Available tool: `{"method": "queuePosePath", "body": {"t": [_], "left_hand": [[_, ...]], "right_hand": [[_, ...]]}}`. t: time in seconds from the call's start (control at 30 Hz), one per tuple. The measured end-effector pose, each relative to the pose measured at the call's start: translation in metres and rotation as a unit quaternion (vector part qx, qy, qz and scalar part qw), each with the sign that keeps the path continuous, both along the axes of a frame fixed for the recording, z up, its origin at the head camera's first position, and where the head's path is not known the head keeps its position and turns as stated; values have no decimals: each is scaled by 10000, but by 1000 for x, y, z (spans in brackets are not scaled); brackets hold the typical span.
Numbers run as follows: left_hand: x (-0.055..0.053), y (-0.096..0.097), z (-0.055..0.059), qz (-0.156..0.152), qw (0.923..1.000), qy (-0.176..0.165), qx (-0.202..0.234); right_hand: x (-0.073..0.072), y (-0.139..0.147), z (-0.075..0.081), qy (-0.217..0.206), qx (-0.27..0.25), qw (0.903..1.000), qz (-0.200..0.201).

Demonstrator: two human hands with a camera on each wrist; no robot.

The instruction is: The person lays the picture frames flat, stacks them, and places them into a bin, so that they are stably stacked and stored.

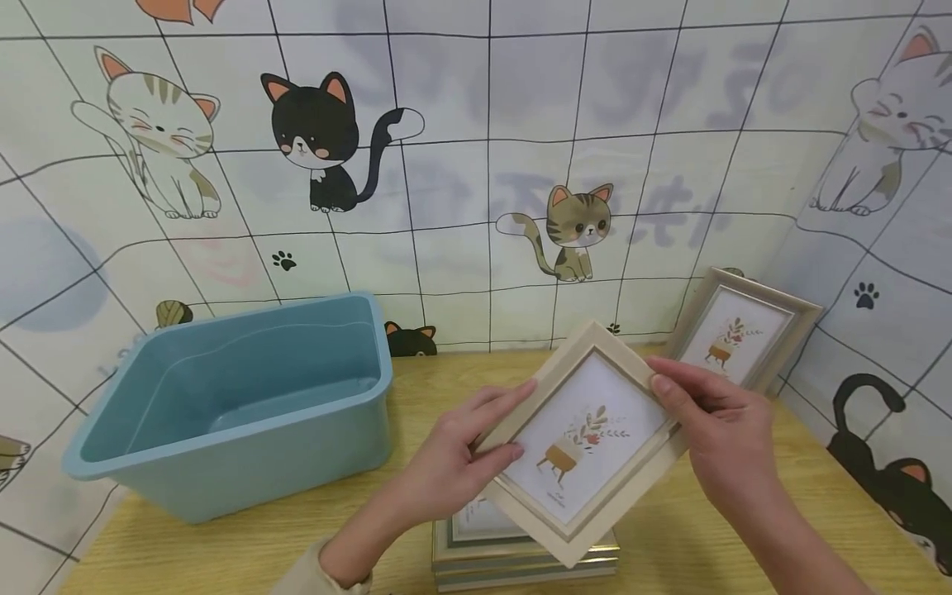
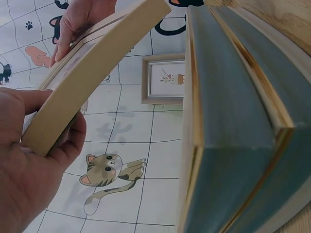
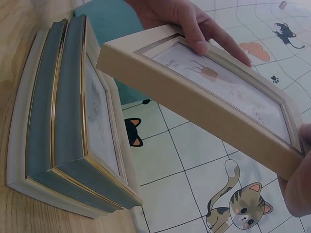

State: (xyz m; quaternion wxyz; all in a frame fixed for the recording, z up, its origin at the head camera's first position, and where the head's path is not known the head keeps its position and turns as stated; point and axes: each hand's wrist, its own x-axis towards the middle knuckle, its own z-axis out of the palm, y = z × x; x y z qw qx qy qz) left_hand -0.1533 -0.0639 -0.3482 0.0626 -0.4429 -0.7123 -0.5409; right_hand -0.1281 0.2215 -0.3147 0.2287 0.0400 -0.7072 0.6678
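Note:
A cream picture frame [image 1: 535,529] with a potted-plant print is held tilted in the air by both hands. My left hand [image 1: 454,454] grips its left edge, thumb on the front and fingers reaching behind, as the left wrist view shows. At the upper right edge, my right hand [image 1: 721,430] pinches the frame between thumb and fingers. Below it lies a stack of picture frames [image 1: 524,566], partly covered by the held one; in the right wrist view the stacked frames [image 3: 68,107] show blue-grey sides with gold edging.
Another picture frame [image 1: 803,318] with a similar print leans against the wall at the back right, partly behind my right hand. A blue plastic tub [image 1: 283,463] stands at the left on the wooden table [image 1: 416,388]. Cat-patterned wall covering [image 1: 461,273] rises behind the table.

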Motion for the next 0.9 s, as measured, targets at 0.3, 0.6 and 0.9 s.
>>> {"method": "queuePosePath", "body": {"t": [0.3, 0.6, 0.9], "left_hand": [[-5, -12, -9, 113, 9983, -459, 343], [-11, -18, -13, 829, 9931, -744, 380], [-24, -26, -19, 1224, 9848, -1116, 529]], "right_hand": [[2, 2, -7, -388, -143, 9986, -324], [0, -5, -22, -229, -94, 9992, -319], [0, -8, -35, -772, 222, 9966, -175]]}}
